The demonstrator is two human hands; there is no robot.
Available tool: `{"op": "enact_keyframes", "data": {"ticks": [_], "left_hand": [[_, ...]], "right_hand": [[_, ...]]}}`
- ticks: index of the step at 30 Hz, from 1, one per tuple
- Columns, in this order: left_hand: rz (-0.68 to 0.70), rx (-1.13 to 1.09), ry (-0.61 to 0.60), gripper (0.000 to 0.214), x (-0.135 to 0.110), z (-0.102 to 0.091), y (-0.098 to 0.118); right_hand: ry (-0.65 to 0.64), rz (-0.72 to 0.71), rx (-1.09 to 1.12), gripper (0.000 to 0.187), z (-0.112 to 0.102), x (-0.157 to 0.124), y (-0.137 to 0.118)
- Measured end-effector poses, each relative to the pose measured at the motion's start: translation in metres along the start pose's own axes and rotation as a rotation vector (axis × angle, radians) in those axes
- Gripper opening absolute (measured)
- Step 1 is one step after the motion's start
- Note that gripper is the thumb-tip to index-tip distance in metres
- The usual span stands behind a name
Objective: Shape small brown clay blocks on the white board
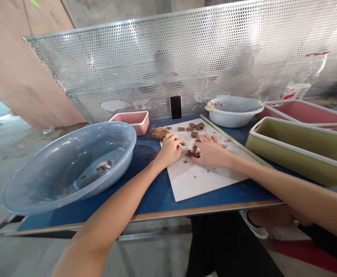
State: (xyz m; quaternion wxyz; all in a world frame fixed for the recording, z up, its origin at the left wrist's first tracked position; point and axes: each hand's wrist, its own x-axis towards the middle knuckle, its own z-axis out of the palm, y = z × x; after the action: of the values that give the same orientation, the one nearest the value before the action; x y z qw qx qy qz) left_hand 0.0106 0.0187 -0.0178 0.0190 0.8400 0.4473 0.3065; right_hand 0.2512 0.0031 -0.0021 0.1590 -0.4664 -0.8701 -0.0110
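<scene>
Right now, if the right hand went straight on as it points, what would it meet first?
Past the brown piece at its grip, the right hand would likely meet the left hand; depth is unclear.

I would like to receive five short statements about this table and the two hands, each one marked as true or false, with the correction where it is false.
1. The left hand and the right hand are both over the white board. True.
2. The right hand touches nothing. False: it touches a brown piece.
3. The blue basin is to the left of the white board. True.
4. Nothing lies in the blue basin. False: a brown lump lies there.
5. A phone stands upright in front of the perforated panel. True.
</scene>
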Motion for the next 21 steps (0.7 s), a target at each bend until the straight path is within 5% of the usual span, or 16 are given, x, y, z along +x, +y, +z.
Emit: {"op": "enact_keyframes", "data": {"ticks": [12,21], "left_hand": [[-0.093,0.027,-0.088,0.049,0.002,-0.002,0.008],[-0.106,0.040,-0.204,0.038,0.001,0.001,0.011]], "right_hand": [[-0.036,0.054,-0.091,0.030,0.009,0.008,-0.008],[-0.027,0.059,-0.126,0.030,0.012,0.009,-0.011]]}}
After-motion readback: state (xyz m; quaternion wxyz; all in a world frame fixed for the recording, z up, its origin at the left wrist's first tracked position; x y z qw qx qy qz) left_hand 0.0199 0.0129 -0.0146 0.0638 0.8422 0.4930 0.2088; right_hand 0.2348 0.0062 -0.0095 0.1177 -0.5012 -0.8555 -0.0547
